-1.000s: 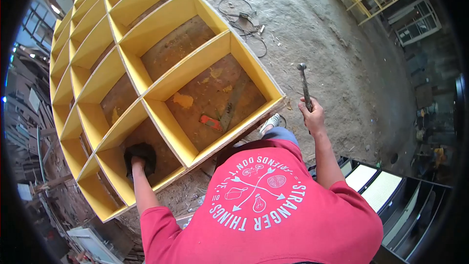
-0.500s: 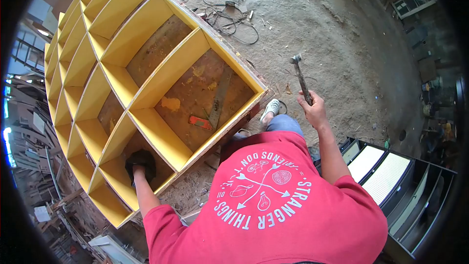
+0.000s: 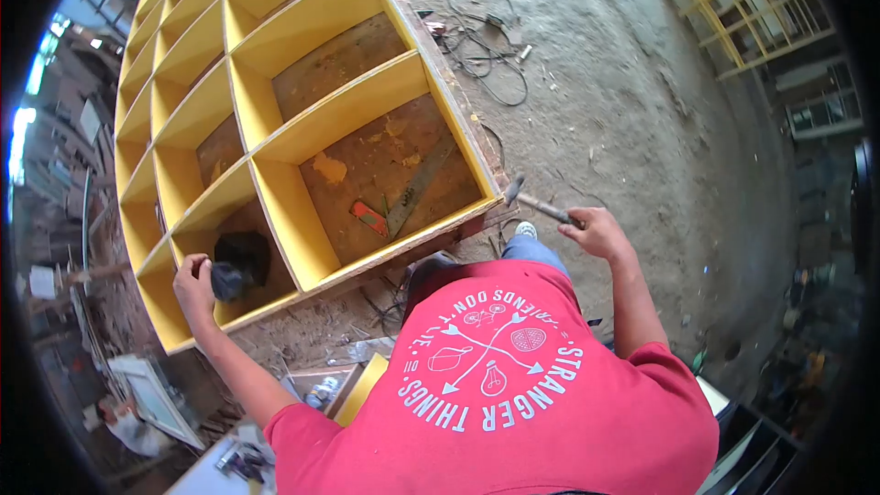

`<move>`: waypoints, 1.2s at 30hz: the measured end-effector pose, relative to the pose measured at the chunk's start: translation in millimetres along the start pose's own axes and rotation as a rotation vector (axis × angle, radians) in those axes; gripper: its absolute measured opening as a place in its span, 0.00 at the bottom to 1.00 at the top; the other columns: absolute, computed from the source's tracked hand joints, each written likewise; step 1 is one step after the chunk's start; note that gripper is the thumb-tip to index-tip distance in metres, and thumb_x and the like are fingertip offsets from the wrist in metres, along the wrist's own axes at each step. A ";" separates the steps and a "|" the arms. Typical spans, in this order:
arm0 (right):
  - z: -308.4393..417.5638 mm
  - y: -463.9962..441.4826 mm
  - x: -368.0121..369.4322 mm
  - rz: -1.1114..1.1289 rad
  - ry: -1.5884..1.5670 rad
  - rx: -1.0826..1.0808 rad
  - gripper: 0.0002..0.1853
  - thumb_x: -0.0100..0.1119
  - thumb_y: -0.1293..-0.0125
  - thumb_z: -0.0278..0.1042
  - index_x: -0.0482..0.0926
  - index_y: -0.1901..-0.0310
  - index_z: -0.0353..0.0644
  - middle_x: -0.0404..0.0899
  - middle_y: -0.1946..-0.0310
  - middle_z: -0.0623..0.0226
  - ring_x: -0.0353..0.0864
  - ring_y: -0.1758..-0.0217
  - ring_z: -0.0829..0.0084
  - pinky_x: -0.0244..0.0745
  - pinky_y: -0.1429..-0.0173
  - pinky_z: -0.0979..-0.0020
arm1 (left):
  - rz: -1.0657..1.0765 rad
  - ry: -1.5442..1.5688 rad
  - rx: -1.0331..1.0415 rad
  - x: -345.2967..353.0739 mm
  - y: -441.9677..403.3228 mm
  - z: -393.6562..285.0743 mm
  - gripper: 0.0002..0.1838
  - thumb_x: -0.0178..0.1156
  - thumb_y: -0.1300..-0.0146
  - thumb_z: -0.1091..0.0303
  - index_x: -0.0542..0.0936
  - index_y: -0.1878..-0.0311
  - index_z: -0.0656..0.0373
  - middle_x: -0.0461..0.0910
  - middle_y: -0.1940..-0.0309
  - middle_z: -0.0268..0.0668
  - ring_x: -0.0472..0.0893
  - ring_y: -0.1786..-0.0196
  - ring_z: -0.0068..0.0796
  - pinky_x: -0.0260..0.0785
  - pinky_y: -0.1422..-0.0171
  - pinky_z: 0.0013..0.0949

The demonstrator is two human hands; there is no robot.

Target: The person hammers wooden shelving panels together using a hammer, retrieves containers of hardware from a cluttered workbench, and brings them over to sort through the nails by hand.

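My right hand [image 3: 600, 235] is closed round the handle of a hammer [image 3: 548, 209], whose head points left, near the corner of a yellow wooden grid unit [image 3: 316, 266]. My left hand [image 3: 193, 286] is over the unit's front cells, its thumb and fingertips pinched together; anything between them is too small to make out. Just right of that hand, a black plastic bag [image 3: 242, 261] sits inside a cell. In the larger corner cell lie an orange handle-like piece [image 3: 369, 217] and a long flat dark strip [image 3: 422, 185].
A cable [image 3: 486, 55] lies coiled on the dusty floor beyond the unit. Another yellow frame [image 3: 747, 5] stands at the far right. Scrap wood [image 3: 92, 128] is piled at the left, and a black-framed rack [image 3: 756, 445] is low on the right.
My left hand has come up out of the black bag, fingers pinched. My right hand has swung the hammer from upright to pointing left, its head now by the unit's corner. The view has shifted.
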State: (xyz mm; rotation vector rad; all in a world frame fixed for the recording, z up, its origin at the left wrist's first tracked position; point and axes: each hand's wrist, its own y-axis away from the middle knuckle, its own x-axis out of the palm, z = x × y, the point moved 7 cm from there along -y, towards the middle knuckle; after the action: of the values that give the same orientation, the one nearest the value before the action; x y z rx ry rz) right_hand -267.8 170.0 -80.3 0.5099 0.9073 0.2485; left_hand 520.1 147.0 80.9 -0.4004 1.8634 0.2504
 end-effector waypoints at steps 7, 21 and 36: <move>12.1 -38.6 -23.4 0.311 0.286 -0.293 0.26 0.72 0.34 0.57 0.90 0.40 0.53 0.91 0.54 0.54 0.90 0.48 0.49 0.84 0.43 0.52 | -0.200 0.291 -0.103 -6.6 99.2 -109.0 0.07 0.68 0.25 0.71 0.88 0.51 0.63 0.88 0.62 0.34 0.85 0.58 0.23 0.79 0.48 0.31; 27.6 -60.2 -29.5 0.497 0.453 -0.582 0.25 0.68 0.32 0.60 0.90 0.39 0.58 0.92 0.54 0.54 0.90 0.48 0.49 0.84 0.43 0.52 | 0.602 1.087 -0.317 332.1 275.6 -344.7 0.14 0.74 0.28 0.62 0.90 0.53 0.66 0.89 0.65 0.33 0.84 0.63 0.21 0.79 0.56 0.30; -20.5 -38.9 -20.3 0.453 0.382 -0.511 0.25 0.69 0.32 0.60 0.90 0.38 0.60 0.91 0.58 0.54 0.90 0.52 0.49 0.84 0.46 0.50 | 0.544 1.100 -0.215 378.6 222.6 -370.8 0.14 0.76 0.32 0.59 0.90 0.61 0.62 0.85 0.75 0.29 0.80 0.71 0.19 0.73 0.64 0.29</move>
State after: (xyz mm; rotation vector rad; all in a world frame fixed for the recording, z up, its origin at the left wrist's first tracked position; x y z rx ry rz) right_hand -296.5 134.9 -97.0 0.1829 1.0415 0.9891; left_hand 0.2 159.6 -164.0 -0.1522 3.0359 0.7008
